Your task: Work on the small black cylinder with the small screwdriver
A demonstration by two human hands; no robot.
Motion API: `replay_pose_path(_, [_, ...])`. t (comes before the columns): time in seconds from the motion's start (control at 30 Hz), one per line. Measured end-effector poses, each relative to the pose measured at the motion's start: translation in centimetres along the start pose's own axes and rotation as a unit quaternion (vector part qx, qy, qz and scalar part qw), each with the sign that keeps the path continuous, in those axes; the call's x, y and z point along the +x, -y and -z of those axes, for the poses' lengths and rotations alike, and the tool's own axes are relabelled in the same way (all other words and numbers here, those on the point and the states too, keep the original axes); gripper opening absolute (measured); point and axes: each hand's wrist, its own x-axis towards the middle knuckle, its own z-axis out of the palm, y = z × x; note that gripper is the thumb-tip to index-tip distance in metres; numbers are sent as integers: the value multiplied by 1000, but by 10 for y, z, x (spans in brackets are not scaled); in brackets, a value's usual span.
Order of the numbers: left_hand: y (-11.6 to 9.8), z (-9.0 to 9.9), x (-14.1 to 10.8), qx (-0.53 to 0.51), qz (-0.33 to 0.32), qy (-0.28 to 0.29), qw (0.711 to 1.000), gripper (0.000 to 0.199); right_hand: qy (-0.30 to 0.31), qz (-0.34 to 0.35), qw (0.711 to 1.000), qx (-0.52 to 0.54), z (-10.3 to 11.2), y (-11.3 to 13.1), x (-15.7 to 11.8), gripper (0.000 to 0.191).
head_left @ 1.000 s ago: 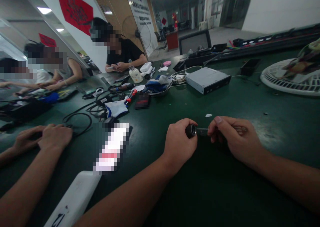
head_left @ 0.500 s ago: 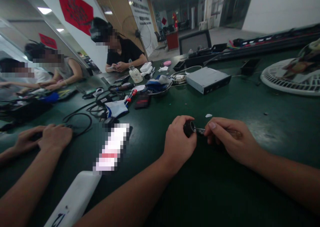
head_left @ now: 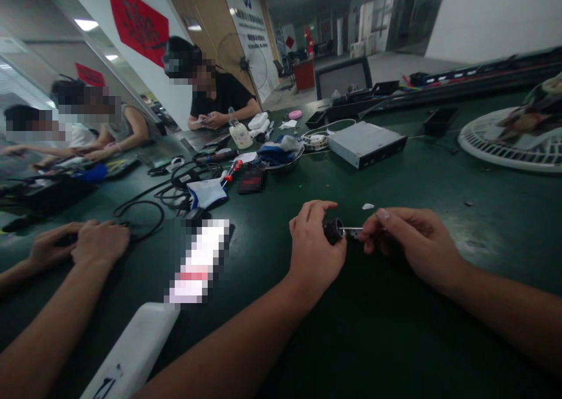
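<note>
The left fingers [head_left: 312, 210] curl around a small black cylindrical fitting [head_left: 333, 231], while the right thumb and forefinger [head_left: 381, 215] pinch its thin metal stem [head_left: 353, 230], holding the piece just above the green workbench mat [head_left: 439, 329]. A white paper scrap [head_left: 367, 206] lies near the right hand [head_left: 415, 244], and a grey disc drive [head_left: 366, 144] sits farther along the bench.

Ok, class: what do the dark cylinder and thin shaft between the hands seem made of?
The dark cylinder may be black plastic or coated metal; its dull body and shiny inner rim leave it open. The thin shaft looks like bare steel, from its bright silvery glint.
</note>
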Motion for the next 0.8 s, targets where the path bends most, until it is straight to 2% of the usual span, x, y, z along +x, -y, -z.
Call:
replay_pose_path(0.3, [-2, 0, -1, 18, -4, -3, 1000, 47, -4, 13, 1000, -17, -1, 1, 0, 35])
replay_pose_path(0.47, [1, -2, -3, 14, 14, 10, 1000, 44, -49, 6, 998, -32, -1, -4, 0, 39])
replay_pose_path(0.67, [4, -3, -4, -14, 22, 16, 1000, 64, -78, 10, 996, -38, -3, -9, -1, 35])
replay_pose_path(0.73, [5, -3, -4, -23, 19, 9, 1000, 69, -92, 17, 993, -72, -3, -10, -1, 33])
replay_pose_path(0.8, [6, -3, -5, -30, 12, 8, 999, 69, -82, 23, 986, -146, -1, -11, 0, 28])
